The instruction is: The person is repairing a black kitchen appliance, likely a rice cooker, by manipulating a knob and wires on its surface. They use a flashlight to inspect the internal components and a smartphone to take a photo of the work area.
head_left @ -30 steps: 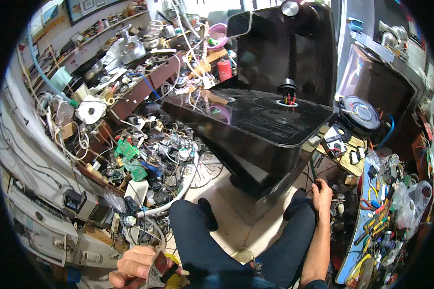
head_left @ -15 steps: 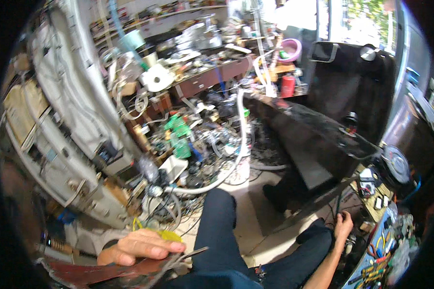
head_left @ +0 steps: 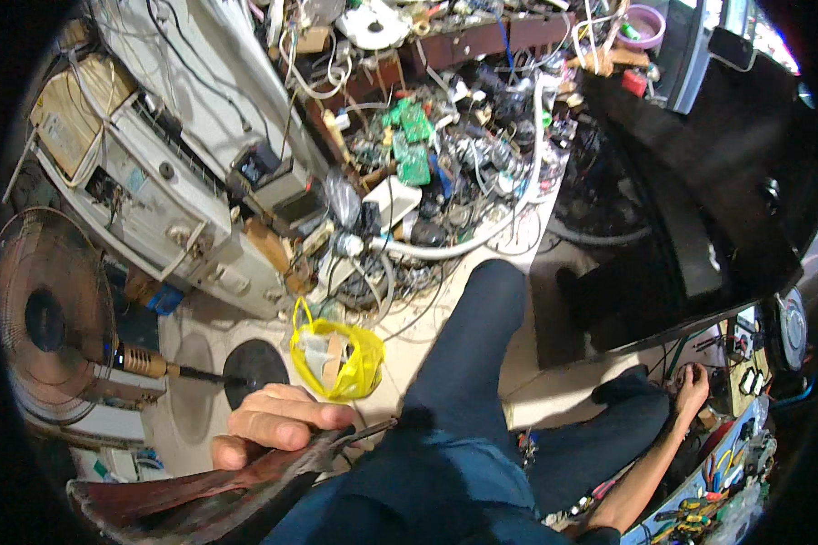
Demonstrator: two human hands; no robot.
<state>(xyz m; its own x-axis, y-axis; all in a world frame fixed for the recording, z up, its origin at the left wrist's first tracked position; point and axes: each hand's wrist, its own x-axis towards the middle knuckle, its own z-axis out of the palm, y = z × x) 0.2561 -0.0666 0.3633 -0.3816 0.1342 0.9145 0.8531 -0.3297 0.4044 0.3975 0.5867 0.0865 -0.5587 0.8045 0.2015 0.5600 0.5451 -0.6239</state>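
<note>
Two bare hands in sight: the left hand (head_left: 280,423) is low on the person's left, the right hand (head_left: 692,391) out past the other knee, with dark-trousered legs (head_left: 477,336) between them.
Left grip: fingers bent together over the upper edge of a long, dark-red, scuffed piece with frayed grey edging (head_left: 200,490); whether they clasp it or just rest on it, I can't tell from here.
Dark-red piece: directly under the left hand, running from it toward the person's left.
Right grip: fingers curled inward, just beside thin dark-green wires (head_left: 680,351); too small in view to tell whether they hold anything.
Yellow bag: a yellow plastic carrier bag (head_left: 364,369), scraps inside, on the floor just beyond the left hand.
Fan: a standing fan with a round wire cage (head_left: 50,309), left of the left hand; its round black base (head_left: 262,356) is just beyond the fingers.
Heap: well beyond the left hand, a tangle of electrical parts (head_left: 482,168) with green circuit boards (head_left: 413,163), a thick white hose (head_left: 454,252) along its near side.
Black bulk: a large black box-shaped casing (head_left: 636,309), near the right hand on its far side.
Tools: coloured-handled hand tools (head_left: 695,510) on a blue board (head_left: 653,521), to the right hand's near side.
</note>
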